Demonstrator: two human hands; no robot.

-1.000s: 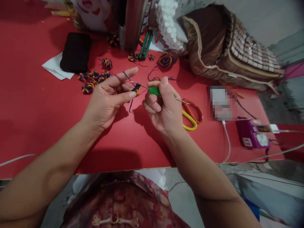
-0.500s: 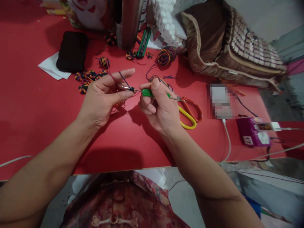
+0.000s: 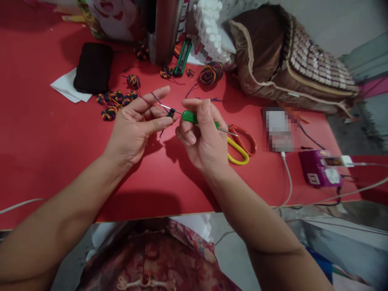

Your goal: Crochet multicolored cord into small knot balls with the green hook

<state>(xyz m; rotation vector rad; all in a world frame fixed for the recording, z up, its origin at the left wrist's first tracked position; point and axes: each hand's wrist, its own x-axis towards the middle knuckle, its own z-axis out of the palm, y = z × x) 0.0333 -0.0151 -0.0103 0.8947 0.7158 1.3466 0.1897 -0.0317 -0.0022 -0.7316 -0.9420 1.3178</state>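
Note:
Between thumb and fingers, my left hand point(image 3: 133, 125) pinches a small dark piece of crochet point(image 3: 171, 113). Yarn point(image 3: 155, 97) runs over its raised index finger. My right hand point(image 3: 206, 137) grips the green handle of a crochet hook point(image 3: 190, 117), whose metal shaft passes through the loops of the piece and points left. The handle's other metal end sticks out to the right, over a pair of scissors point(image 3: 239, 155) with red and yellow handles. Several crocheted flowers point(image 3: 113, 103) in dark and orange yarn lie behind my left hand. A ball of multicoloured yarn point(image 3: 211, 74) rests farther back.
At the back stand a metal flask point(image 3: 162, 36) and a green box cutter point(image 3: 182, 56). A black case point(image 3: 93, 67) lies on white paper at left. A brown cushion point(image 3: 273, 56), a blurred device on a cable and a purple box point(image 3: 319, 167) occupy the right side.
The hook has tilted, and its tip now shows above the crochet piece, clear of the left fingers. My right hand has shifted slightly; the camera view has moved a little.

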